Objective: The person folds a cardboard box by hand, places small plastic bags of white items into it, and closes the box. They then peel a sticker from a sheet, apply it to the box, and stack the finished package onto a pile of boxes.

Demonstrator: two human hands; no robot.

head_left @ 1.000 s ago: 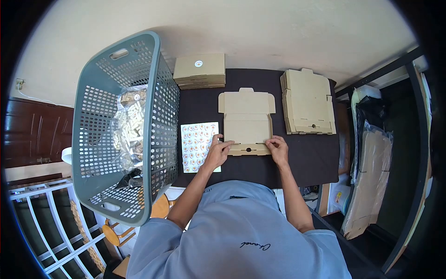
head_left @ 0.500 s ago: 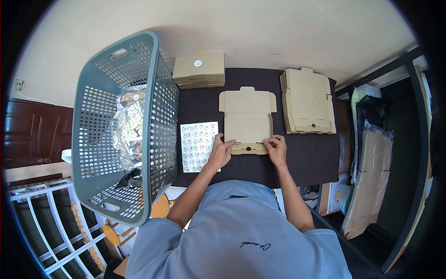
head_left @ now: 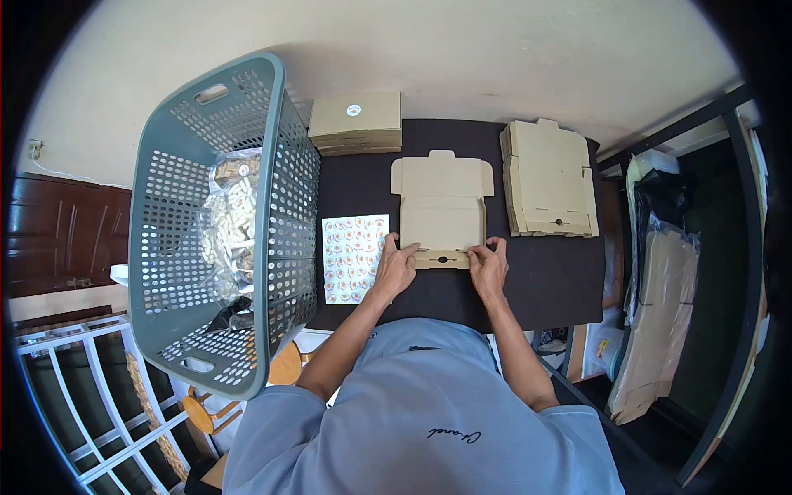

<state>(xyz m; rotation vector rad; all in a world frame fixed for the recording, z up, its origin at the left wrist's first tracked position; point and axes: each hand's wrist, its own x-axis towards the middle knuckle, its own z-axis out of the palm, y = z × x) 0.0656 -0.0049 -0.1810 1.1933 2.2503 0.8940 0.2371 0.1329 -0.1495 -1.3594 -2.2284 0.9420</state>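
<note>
A brown cardboard mailer box (head_left: pixel 443 219) lies in front of me on the dark tabletop, its lid with side flaps and tuck tab folded back away from me. My left hand (head_left: pixel 398 266) grips the box's near left corner, thumb on the front panel and fingers along the side. At the near right corner, my right hand (head_left: pixel 488 268) pinches the edge in the same way. The front panel with its dark hole shows between the two hands. Just left of my left hand is a sheet of round stickers (head_left: pixel 356 259).
A large grey-green perforated basket (head_left: pixel 289 206) holding clear plastic bags of contents (head_left: pixel 231 223) stands at the left. Closed boxes (head_left: pixel 355 124), the top one stickered, are stacked at the back. Flat unfolded boxes (head_left: pixel 551 181) are piled at the right on the dark tabletop (head_left: pixel 544 280).
My right hand's fingers have shifted, with the forefinger now further along the box's right side. The front panel appears tilted slightly more upright. My left hand stays on its corner.
</note>
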